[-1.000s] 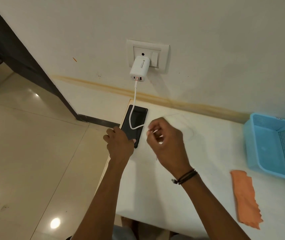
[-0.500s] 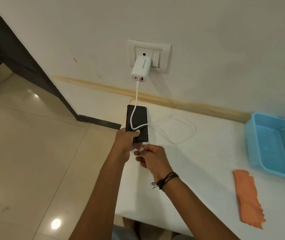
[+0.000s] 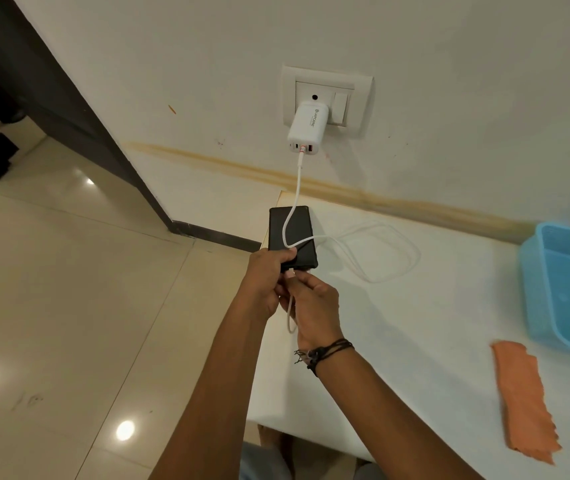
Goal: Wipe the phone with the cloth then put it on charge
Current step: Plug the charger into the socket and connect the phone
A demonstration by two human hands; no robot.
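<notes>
Whereas a second ago the right hand (image 3: 313,306) was raised over the table with the cable end pinched well apart from the phone, it has now dropped to the near short edge of the flat black rectangular phone (image 3: 292,237), fingers closed narrowly on the plug of the thin white charging cable (image 3: 373,252). The left hand (image 3: 266,278) grips the phone's near left corner, holding it square at the corner of the white table (image 3: 398,341) (its angle has straightened). The plug touches the edge; whether it is seated cannot be told. The cable runs up to the white wall charger (image 3: 306,129). The orange wiping cloth (image 3: 526,403) lies well apart, beside the blue plastic basket (image 3: 560,278), so wiping looks finished and charging is nearly made.
</notes>
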